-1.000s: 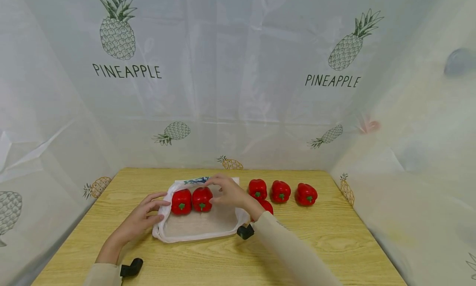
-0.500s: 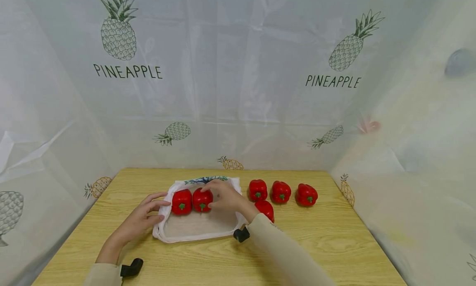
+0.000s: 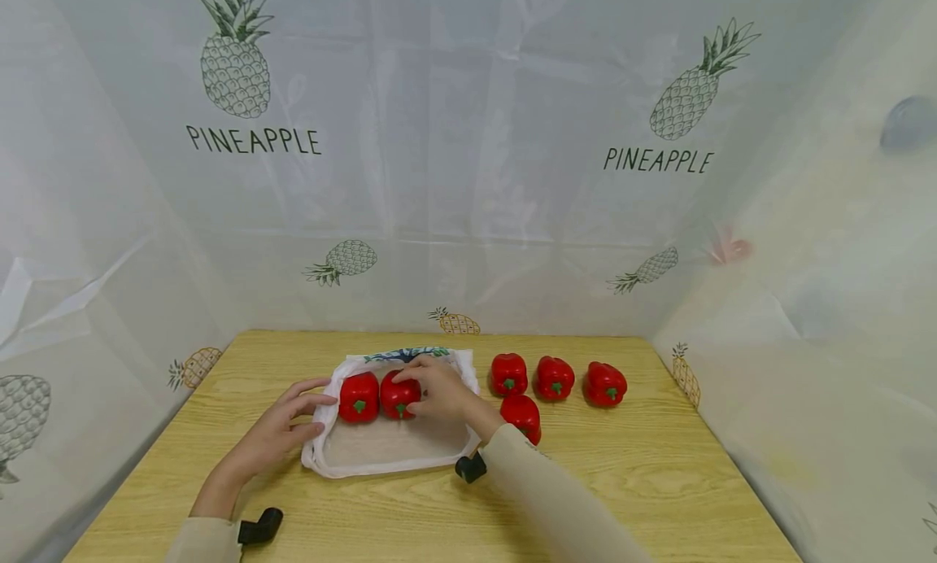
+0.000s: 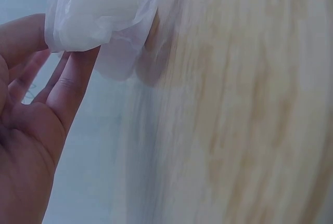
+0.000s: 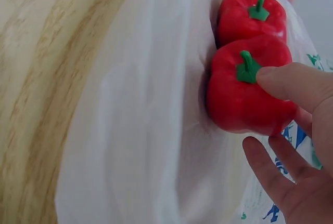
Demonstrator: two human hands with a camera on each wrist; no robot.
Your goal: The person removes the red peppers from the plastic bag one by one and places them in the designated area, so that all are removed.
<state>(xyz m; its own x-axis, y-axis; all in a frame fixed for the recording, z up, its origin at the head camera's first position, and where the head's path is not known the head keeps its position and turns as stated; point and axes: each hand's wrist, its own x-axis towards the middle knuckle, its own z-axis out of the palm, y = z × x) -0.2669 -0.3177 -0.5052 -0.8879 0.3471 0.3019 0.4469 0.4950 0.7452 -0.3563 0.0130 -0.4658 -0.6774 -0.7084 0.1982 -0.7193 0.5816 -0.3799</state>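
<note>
A white plastic bag (image 3: 395, 468) with a blue and green print lies with its mouth spread wide. Two red bell peppers with green stems sit side by side in it, a left pepper (image 3: 359, 399) and a right pepper (image 3: 390, 390). My right hand (image 3: 442, 388) grips the right pepper; in the right wrist view its thumb presses near the stem of that pepper (image 5: 244, 99), while two fingers stay apart from it. My left hand (image 3: 276, 433) holds the bag's left rim; in the left wrist view the bag's edge (image 4: 99, 21) partly hides the fingers.
Right of the bag, a row of three more red bell peppers (image 3: 554, 378) stands on the wooden table (image 3: 644, 473). Another pepper (image 3: 521, 416) lies nearer, beside the right sleeve. A pineapple-printed plastic sheet (image 3: 468, 181) hangs behind the table and along both sides.
My right hand has moved slightly left and closed in on the right pepper in the bag. More of the pepper beside the sleeve shows. The left hand has stayed put.
</note>
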